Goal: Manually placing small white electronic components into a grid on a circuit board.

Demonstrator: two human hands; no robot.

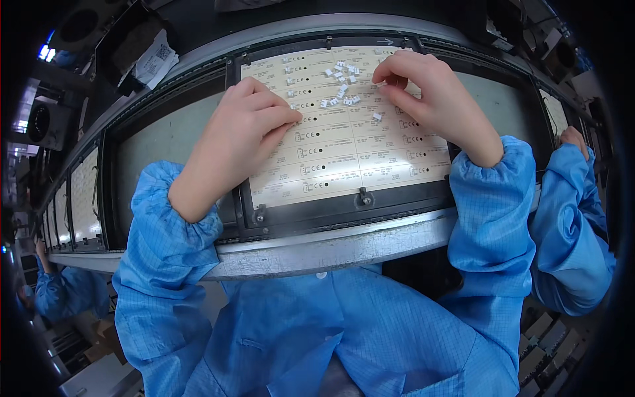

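A pale panel point(337, 173) of printed circuit boards lies in a black frame point(311, 217) in front of me. My left hand point(241, 129) is over its left part, thumb and forefinger pinched at a printed row; whatever they grip is hidden. Loose small white connectors point(342, 90) are heaped on the upper middle of the panel. Just right of the heap, my right hand point(426, 86) has its thumb and bent forefinger together on what looks like another white connector. One stray connector point(377, 116) lies below those fingertips. Several white pieces sit along the left column of the panel.
A metal rail point(337, 255) runs along the near edge, between the panel and my body. Black bins, one with a white labelled bag point(157, 61), stand beyond the far rail. Other people in blue sleeves point(572, 225) are at the right and far left, beside more panels.
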